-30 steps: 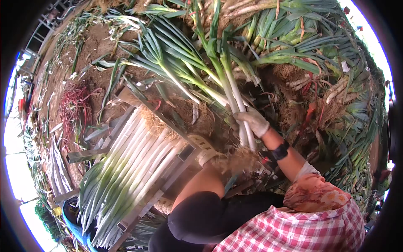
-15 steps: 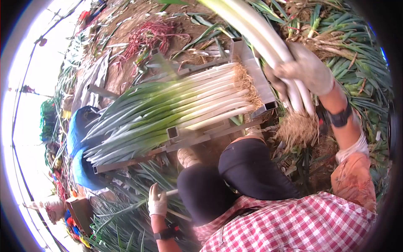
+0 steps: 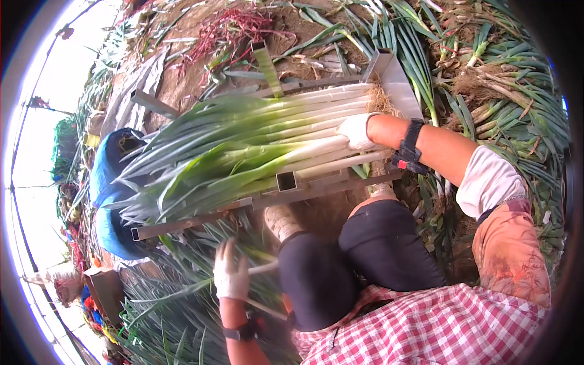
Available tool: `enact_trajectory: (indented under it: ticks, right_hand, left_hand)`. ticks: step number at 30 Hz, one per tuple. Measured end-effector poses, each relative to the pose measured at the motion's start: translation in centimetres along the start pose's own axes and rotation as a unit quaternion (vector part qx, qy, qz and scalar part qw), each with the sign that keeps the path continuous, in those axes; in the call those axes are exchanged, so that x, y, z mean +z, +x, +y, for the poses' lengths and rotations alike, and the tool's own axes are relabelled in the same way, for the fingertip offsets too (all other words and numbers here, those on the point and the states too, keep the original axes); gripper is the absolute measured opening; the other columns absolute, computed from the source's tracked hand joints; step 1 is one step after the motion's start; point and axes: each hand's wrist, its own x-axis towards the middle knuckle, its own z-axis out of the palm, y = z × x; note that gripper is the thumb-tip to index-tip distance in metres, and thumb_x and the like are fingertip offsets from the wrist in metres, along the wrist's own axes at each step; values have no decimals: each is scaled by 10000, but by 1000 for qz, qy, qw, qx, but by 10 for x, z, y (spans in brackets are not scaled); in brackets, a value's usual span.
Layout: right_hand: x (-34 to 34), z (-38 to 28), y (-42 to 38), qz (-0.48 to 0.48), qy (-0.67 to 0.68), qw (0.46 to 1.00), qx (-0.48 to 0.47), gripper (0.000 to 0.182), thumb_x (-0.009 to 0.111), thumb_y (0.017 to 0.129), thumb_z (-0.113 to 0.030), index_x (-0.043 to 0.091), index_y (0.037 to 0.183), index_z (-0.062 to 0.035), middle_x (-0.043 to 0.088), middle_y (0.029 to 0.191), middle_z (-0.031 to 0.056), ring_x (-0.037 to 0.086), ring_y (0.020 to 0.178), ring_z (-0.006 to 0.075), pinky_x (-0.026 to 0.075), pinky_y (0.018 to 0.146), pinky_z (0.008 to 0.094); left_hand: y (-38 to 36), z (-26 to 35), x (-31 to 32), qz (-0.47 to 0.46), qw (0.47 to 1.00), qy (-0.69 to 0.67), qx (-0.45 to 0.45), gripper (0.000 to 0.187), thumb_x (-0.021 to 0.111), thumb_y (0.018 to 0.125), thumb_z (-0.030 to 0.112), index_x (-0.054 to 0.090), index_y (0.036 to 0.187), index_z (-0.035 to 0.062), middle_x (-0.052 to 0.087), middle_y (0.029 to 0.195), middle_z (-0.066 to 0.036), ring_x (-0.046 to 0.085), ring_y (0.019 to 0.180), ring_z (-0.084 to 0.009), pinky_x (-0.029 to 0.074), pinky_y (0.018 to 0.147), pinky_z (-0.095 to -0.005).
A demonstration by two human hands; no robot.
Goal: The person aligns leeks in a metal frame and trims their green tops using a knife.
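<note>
Leeks [image 3: 267,131] lie side by side on a metal frame [image 3: 316,191], green leaves to the left and roots to the right. My right hand [image 3: 359,131], in a white glove, is closed around the white stem of a leek [image 3: 319,148] on top of the row, near its root end. That leek's leaves spread over the others. Lower left, my left hand [image 3: 231,271], also gloved, is raised with its fingers apart, above loose leeks [image 3: 164,313]. Pale stems show just right of it. The right fingertips are partly hidden.
A blue bag [image 3: 109,194] stands by the leaf ends. Red strings [image 3: 234,30] lie on the soil beyond the frame. More leeks [image 3: 511,115] are piled at right. My knees [image 3: 389,243] are close to the frame's near side. A cardboard box [image 3: 104,292] is at lower left.
My right hand has moved left and down from beyond the root ends, bringing leeks onto the row. My left hand has risen slightly. The view has shifted a little.
</note>
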Motion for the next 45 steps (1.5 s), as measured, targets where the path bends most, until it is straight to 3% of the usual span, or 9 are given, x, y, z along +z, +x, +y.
enact_trajectory:
  ticks: [12,16,20,24,26,28,33,42,45]
  right_hand:
    - [-63,10,-44,155,63,986,19,389,640,748,-295,626,1049,-50,646,913,196,615,884,340,476,787,411]
    - [-87,13,-54,144,60,988,-8,442,622,789,-371,600,1052,-16,633,909,209,610,864,358,471,774,406]
    - [-105,12,-48,141,179,973,45,391,644,808,-344,604,1091,-77,642,866,150,624,810,238,485,724,329]
    - [-104,12,-23,406,-143,871,239,637,652,786,-376,408,1319,-128,555,1160,132,567,1024,249,481,819,354]
    - [-103,-12,-28,350,2,902,251,624,631,794,-379,410,1309,-104,530,1134,169,555,1024,275,478,845,377]
    - [-76,-36,-29,235,74,951,188,530,571,815,-300,446,1255,-34,515,1108,208,577,964,308,491,826,390]
    - [28,-49,-3,190,54,970,142,469,608,756,-177,492,1190,-43,575,1060,172,591,965,340,478,846,409]
    - [22,-26,-36,288,80,950,95,265,574,795,-177,555,1047,-95,600,960,155,609,885,337,486,759,432]
    - [3,-42,-61,144,81,975,152,252,552,780,-121,655,1008,-91,649,1005,148,628,929,310,494,803,396]
  left_hand:
    - [153,80,8,57,924,338,168,651,676,760,340,424,1332,158,450,1338,-100,332,1307,-292,97,1132,-453]
    - [189,86,-29,33,926,361,105,373,660,759,279,523,1088,170,616,1009,-78,591,1027,-200,77,1136,-480]
    - [223,98,-89,243,857,408,199,473,662,757,270,510,1197,184,568,1147,-85,532,1121,-214,107,1135,-471]
    - [256,92,-89,390,827,377,146,551,655,775,279,460,1287,214,486,1282,-72,436,1224,-252,121,1133,-468]
    - [257,70,-57,150,927,305,158,650,674,761,334,401,1341,225,408,1365,-66,328,1299,-276,131,1125,-472]
    - [228,89,-32,-46,893,402,198,753,701,732,394,357,1379,223,356,1413,-74,246,1350,-283,136,1119,-476]
    - [215,64,4,-155,917,359,78,877,765,628,423,365,1374,195,360,1412,-105,276,1336,-286,118,1119,-456]
    - [223,76,-31,-165,918,300,200,490,710,672,341,596,1109,152,636,1027,-117,603,978,-239,121,1118,-461]
    - [211,90,-37,-302,906,261,145,437,689,701,374,626,1057,130,653,975,-131,610,951,-279,349,998,-400]
